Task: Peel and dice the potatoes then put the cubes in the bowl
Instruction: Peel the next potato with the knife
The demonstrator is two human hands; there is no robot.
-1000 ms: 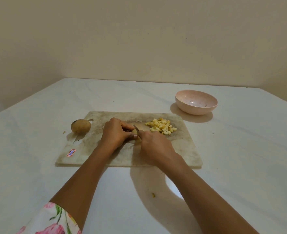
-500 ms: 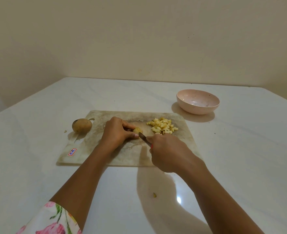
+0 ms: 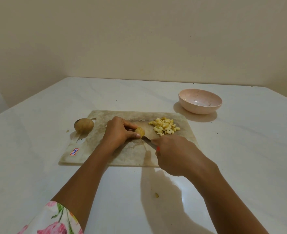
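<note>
A small potato piece [image 3: 139, 131] is being pinned to the middle of a worn, stained cutting board [image 3: 185, 132] by the left hand [image 3: 117, 130], with the fingers and thumb curled around it and only its right end showing. A knife [image 3: 147, 141] is being gripped in the right hand [image 3: 178, 154]. The fingers are wrapped round the handle, of which only a speck of red-orange is being shown. The dark blade is being pointed up and to the left, its tip right at the near side of the held piece. Whether the edge is touching the potato cannot be told.

Pale yellow potato cubes [image 3: 163, 127] are being kept in a loose heap on the far right part of the board, just beyond the knife hand and apart from the held piece. A pink bowl [image 3: 198, 110] is being kept on the white table [image 3: 38, 166] beyond the board's far right corner, clear of the board, with faint smears and specks showing inside it.

A whole unpeeled potato [image 3: 84, 124] is being left at the board's far left corner, by the handle slot. A red-and-blue sticker [image 3: 74, 151] is being shown near the board's near left corner. A small yellow scrap [image 3: 156, 195] is lying on the table between the forearms, and a floral sleeve [image 3: 55, 220] is being worn on the left arm.
</note>
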